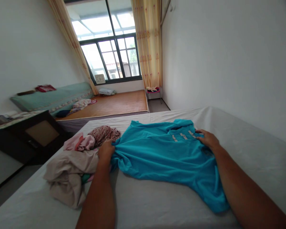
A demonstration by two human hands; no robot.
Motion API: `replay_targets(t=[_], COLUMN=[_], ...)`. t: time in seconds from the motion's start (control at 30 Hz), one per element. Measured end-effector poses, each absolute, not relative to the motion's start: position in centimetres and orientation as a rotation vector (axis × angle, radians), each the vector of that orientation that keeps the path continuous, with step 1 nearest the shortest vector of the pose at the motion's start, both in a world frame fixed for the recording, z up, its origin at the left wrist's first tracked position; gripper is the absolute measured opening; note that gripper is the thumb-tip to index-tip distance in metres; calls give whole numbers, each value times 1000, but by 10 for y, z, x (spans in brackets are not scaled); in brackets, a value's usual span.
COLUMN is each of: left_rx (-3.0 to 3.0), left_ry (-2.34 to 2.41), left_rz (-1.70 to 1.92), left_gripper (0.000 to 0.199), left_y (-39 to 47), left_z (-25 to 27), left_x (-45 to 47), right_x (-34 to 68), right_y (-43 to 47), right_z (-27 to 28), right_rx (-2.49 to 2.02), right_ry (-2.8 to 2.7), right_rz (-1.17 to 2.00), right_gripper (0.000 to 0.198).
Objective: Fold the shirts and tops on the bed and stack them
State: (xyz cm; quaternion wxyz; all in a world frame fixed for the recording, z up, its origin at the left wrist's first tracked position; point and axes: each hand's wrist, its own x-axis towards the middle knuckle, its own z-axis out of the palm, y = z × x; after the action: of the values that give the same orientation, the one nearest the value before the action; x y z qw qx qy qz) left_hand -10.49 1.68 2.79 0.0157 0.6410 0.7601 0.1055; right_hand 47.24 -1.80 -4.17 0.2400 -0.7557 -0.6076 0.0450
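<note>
A turquoise T-shirt (157, 152) lies spread sideways across the white sheet, with pale marks across its chest. Its bottom hem is bunched in my left hand (106, 151), whose fingers are closed on the fabric. At the other end, my right hand (208, 139) pinches the shirt near the neck and shoulder. Folds run lengthwise between the two hands, and one sleeve hangs toward me. Just left of my left hand is a heap of clothes: a beige garment (66, 175), a pink one (82, 143) and a brown patterned one (103, 135).
The white-sheeted bed (143, 203) fills the foreground. A dark cabinet (26, 136) stands at the left. Beyond lies another bed with a brown mat (124, 101), below a window (112, 57). A small stool (154, 92) is near the curtain (147, 44). A white wall (228, 63) borders the right.
</note>
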Motion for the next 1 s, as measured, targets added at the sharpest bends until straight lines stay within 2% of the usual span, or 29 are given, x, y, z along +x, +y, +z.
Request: replay_targets(t=[0.13,0.47,0.7,0.77,0.93,1.0], left_rx=[1953,2050,2088,2176,2444,2466], left_ry=[2330,2263,2230,2209,1648,1442], left_rz=[113,122,202,284,288,248], left_gripper=[50,48,48,45,35,29], left_y=[14,15,11,11,-3,-15], left_z=[27,23,25,29,49,58], left_x=[-103,-102,-97,-92,-82,-87], right_x=[471,462,463,457,454,461], right_y=[-19,-23,-32,-37,-76,-103], right_z=[-41,-33,-11,-1,28,36], right_rx=[-2094,-2108,-2196,-2167,-1617,-1520], right_ry=[-1687,-1772,-1395,-1468,-1944,-2016], right_rz=[143,81,-324,-196,745,952], right_gripper=[39,35,39,36,31,31])
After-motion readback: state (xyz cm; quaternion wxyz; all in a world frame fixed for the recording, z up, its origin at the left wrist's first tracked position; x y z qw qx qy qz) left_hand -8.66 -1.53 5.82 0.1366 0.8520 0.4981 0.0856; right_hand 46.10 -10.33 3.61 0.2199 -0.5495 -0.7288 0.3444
